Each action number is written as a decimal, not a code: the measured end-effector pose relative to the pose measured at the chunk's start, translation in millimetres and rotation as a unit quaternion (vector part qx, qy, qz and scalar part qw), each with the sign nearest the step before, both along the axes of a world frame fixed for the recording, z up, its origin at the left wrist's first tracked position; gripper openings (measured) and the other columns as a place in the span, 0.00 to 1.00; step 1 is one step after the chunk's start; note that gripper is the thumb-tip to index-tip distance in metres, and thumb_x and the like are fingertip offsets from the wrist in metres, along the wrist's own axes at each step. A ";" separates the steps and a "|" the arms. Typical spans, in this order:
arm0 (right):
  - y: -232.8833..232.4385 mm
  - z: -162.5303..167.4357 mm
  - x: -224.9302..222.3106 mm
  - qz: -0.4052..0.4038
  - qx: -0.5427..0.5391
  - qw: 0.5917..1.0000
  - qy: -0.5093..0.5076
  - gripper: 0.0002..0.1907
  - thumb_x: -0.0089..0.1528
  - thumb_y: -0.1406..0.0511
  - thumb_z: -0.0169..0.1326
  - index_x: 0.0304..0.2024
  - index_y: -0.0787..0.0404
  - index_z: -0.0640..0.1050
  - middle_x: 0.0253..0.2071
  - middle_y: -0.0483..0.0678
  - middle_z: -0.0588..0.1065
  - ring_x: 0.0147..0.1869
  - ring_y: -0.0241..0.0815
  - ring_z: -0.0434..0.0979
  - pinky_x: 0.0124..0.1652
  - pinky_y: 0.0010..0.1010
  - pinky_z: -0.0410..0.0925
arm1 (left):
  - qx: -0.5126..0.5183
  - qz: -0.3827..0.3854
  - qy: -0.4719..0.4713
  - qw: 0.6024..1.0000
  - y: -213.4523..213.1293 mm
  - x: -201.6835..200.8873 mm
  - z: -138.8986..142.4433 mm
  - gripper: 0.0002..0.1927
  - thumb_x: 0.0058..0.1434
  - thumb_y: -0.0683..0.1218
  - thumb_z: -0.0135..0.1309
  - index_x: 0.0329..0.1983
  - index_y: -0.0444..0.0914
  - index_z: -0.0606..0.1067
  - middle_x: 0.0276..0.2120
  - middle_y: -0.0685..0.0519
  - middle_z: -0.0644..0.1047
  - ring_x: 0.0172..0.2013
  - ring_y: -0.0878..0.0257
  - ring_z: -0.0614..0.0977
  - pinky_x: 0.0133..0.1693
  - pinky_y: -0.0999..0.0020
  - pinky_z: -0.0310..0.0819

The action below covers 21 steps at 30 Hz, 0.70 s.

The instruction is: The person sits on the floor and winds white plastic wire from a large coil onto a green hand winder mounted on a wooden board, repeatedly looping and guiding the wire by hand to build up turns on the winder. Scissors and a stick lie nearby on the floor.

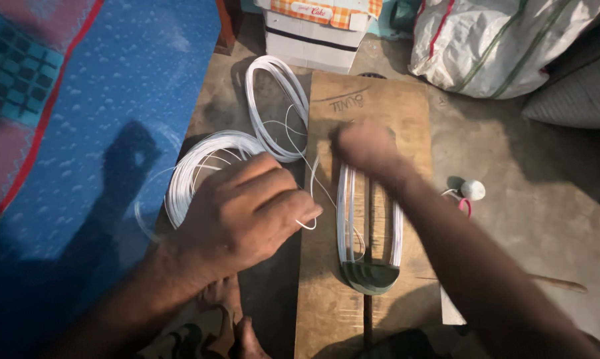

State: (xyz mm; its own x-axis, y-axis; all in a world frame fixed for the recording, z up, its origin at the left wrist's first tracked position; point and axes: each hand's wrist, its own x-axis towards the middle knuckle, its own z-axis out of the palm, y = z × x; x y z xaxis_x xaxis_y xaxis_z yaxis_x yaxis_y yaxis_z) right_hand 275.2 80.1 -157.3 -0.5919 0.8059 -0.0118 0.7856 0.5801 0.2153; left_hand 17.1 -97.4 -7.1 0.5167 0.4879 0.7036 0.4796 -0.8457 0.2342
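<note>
My left hand (pixel 243 209) is closed on a thin white wire (pixel 311 193) that runs from the loose coils toward the board. My right hand (pixel 365 147), blurred by motion, is at the far end of a long loop of white wire (pixel 345 213) wound over a dark green former (pixel 371 274). The former stands on a wooden board (pixel 379 106). Whether the right hand pinches the wire is hidden by blur. Two loose coils of white wire lie left of the board, one at the near left (pixel 193 169), one further away (pixel 273 100).
A blue patterned cloth (pixel 114 100) covers the left side. A cardboard box (pixel 313 33) and a white sack (pixel 499 40) sit at the far edge. A small white round object with a red ring (pixel 471 191) lies right of the board on the concrete floor.
</note>
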 end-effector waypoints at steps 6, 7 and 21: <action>-231.1 -5.1 20.2 0.110 -0.145 0.966 0.185 0.10 0.54 0.63 0.56 0.37 0.60 0.78 0.34 0.52 0.75 0.42 0.53 0.78 0.40 0.44 0.72 | -0.017 0.033 -0.055 0.998 5.5 2.9 -16.8 0.10 0.58 0.39 0.67 0.41 0.35 0.78 0.36 0.52 0.77 0.41 0.56 0.81 0.41 0.62 0.77; -259.0 -6.1 25.3 0.131 -0.128 0.957 0.226 0.12 0.51 0.63 0.55 0.37 0.59 0.77 0.35 0.51 0.75 0.43 0.54 0.79 0.40 0.42 0.72 | -0.025 0.028 -0.052 0.998 6.6 7.1 -23.4 0.11 0.58 0.39 0.67 0.41 0.36 0.77 0.36 0.51 0.78 0.43 0.56 0.81 0.42 0.62 0.78; -192.7 5.5 116.5 -0.345 0.034 0.905 0.246 0.13 0.63 0.57 0.57 0.34 0.60 0.78 0.33 0.58 0.78 0.37 0.63 0.79 0.35 0.52 0.69 | -0.456 0.085 0.173 0.869 2.5 46.9 -94.8 0.15 0.63 0.51 0.56 0.48 0.39 0.73 0.26 0.45 0.80 0.30 0.45 0.84 0.32 0.50 0.78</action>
State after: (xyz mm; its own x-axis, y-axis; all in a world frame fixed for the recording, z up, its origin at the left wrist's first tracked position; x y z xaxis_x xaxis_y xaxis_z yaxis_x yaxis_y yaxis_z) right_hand 391.7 -112.7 -151.8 0.1322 0.9747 0.1802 0.9665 -0.0863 -0.2418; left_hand 64.0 -94.9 -101.9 0.4854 0.8511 -0.1999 0.7551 -0.2929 0.5865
